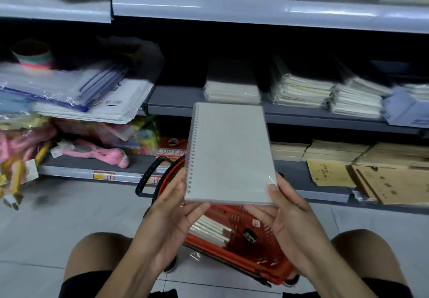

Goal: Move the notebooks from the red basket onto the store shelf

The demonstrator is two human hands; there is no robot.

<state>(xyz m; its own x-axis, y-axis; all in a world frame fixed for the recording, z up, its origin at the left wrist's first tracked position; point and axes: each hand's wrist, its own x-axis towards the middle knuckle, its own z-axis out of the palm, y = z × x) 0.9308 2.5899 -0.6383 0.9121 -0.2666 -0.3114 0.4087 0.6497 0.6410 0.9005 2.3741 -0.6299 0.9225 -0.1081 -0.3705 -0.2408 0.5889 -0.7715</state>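
Grey store shelf (267,12) across the whole background, tiers stacked with wrapped notebook packs (232,88) in the middle tier and brown paper goods (348,158) lower right. Pale tiled floor (69,223) below, bare knees at either side near the bottom edge. Red basket (253,246) on the floor between the knees, tilted, black handle (148,177) up at its left end, several notebooks (211,230) lying inside on edge. Spiral notebook (229,153) raised above the basket, in front of the middle tier, plain grey cover facing up, wire binding along its left side, clear wrap glinting at the lower right corner. Left hand (171,214) gripping the lower left corner, thumb lying along the bottom edge, fingers behind the binding side. Right hand (290,218) gripping the lower right corner, thumb pressed up against that corner, fingers under the back. Both hands at the notebook's near edge only, far edge free and pointing toward the shelf.
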